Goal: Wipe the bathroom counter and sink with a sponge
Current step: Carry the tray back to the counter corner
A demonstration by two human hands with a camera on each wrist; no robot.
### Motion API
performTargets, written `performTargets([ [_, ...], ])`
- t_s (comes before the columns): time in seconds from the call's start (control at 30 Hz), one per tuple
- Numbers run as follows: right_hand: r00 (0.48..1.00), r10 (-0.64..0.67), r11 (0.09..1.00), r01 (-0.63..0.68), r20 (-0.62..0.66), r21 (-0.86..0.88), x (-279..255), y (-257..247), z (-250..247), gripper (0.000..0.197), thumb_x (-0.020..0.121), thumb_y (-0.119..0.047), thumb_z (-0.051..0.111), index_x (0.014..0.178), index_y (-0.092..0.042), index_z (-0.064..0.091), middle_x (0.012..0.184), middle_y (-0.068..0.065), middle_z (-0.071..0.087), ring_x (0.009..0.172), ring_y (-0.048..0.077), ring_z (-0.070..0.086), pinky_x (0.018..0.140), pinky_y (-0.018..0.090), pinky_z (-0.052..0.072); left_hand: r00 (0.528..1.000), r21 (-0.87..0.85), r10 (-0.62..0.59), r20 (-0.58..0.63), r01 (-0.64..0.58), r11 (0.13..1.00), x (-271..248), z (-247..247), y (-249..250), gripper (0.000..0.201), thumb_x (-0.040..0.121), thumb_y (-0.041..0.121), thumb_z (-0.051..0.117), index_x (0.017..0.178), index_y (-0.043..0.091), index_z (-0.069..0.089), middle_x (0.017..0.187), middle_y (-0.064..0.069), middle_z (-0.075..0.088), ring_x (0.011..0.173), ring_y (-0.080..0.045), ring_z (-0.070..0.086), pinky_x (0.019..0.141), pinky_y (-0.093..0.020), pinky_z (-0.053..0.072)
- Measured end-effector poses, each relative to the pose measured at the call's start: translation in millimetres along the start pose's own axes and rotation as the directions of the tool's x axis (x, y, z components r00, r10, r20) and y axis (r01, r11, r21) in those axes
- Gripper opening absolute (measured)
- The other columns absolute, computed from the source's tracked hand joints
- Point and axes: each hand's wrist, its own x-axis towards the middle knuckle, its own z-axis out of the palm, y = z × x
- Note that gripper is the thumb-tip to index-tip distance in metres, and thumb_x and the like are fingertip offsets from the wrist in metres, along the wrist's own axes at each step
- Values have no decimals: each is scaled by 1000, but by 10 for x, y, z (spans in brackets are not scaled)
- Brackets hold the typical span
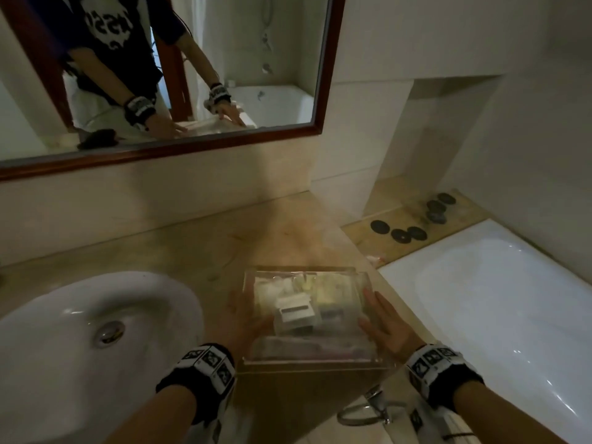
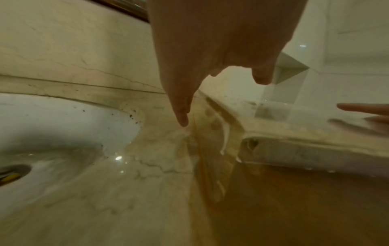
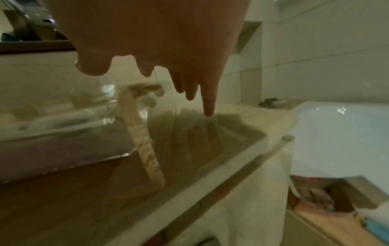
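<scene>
Item: clear acrylic tray (image 1: 307,318) of small toiletries, set on the beige marble counter (image 1: 198,241) just right of the white sink (image 1: 80,328), close to the counter's front edge. Left hand (image 1: 245,318): flat against the tray's left wall, fingers straight, not curled round it. Right hand (image 1: 386,325): flat against the tray's right wall, fingers likewise extended; the right wrist view shows fingertips (image 3: 208,109) pointing down beside the clear wall. Both hands thus press the tray between their palms rather than clasp it. Sponge: not in view in any picture; its whereabouts cannot be told. Also present: wood-framed mirror (image 1: 326,91) above the counter, white bathtub (image 1: 496,299) to the right, dark round stones (image 1: 413,233) on the ledge beyond. Step in hand, by judgement: clearing the tray so the surface beneath can be wiped; wiping not yet begun. Next move calls for even pressure from both sides, keeping the tray level so its loose contents do not spill, then fetching the sponge.
</scene>
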Motion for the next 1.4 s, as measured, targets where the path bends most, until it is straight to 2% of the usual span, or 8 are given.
performTargets([
  [0.07, 1000, 31, 997, -30, -4, 70, 59, 12, 20, 118, 52, -96, 23, 148, -31, 4, 157, -2, 9, 145, 15, 13, 115, 28, 15, 1000, 26, -20, 18, 19, 999, 77, 88, -68, 114, 59, 83, 49, 143, 47, -18, 159, -4, 8, 140, -29, 30, 112, -50, 34],
  [0.13, 999, 32, 995, -29, -33, 95, 78, -28, 75, 93, 76, -71, 43, 149, -26, 6, 157, 1, 15, 141, 17, 23, 111, 24, 19, 999, 20, -38, 32, 37, 999, 39, 110, 10, 124, 48, 90, 50, 146, 44, -12, 158, -4, 8, 137, -29, 35, 111, -47, 37],
  [0.27, 991, 52, 981, -28, -123, 195, 114, -23, 191, 80, 87, -29, 61, 148, -24, 10, 155, 2, 22, 136, 14, 31, 106, 22, 25, 994, -134, -104, 31, 107, 985, 5, 165, 86, 98, 79, 32, 72, 150, 33, 5, 154, -7, 24, 132, -25, 44, 109, -34, 38],
  [0.4, 992, 66, 958, -33, -109, 285, 130, -31, 222, 84, 84, -27, 67, 147, -29, 12, 156, 0, 21, 127, 5, 31, 104, 23, 31, 992, -139, -123, 0, 122, 983, 34, 147, 47, 91, 78, 31, 74, 148, 38, 15, 154, -7, 22, 133, -24, 42, 110, -34, 36],
  [0.7, 989, 19, 947, 29, -146, 320, 188, -637, 191, 83, 81, -35, 68, 147, -33, 18, 155, 1, 25, 140, 22, 29, 115, 41, 29, 990, -73, -115, -85, 108, 991, -61, -454, 13, 86, 78, 38, 72, 148, 34, 23, 150, -12, 35, 135, -29, 39, 111, -38, 33],
  [0.77, 987, -21, 963, 62, -157, 263, 171, -881, 232, 82, 82, -30, 68, 147, -28, 19, 155, 3, 25, 141, 21, 27, 116, 35, 26, 986, -108, -115, -122, 101, 989, -211, -644, -104, 87, 75, 40, 74, 147, 36, 25, 151, -10, 32, 136, -28, 36, 113, -42, 34],
  [1.3, 953, -298, 926, 277, 48, 256, -934, -3540, 2053, 76, 81, -18, 71, 144, -23, 29, 145, -7, 29, 135, 9, 28, 110, 21, 24, 900, -297, -309, -308, 217, 930, -2772, -2302, -2122, 85, 78, 38, 72, 148, 35, 23, 155, -3, 28, 142, -24, 30, 113, -36, 28],
  [1.4, 939, -320, 924, 280, 127, 262, -978, -4013, 2438, 76, 82, -20, 70, 144, -25, 28, 144, -1, 37, 126, 9, 36, 98, 16, 29, 869, -314, -361, -340, 257, 914, -3145, -2646, -2529, 96, 64, 54, 76, 145, 42, 26, 155, 0, 30, 140, -23, 33, 111, -35, 32],
])
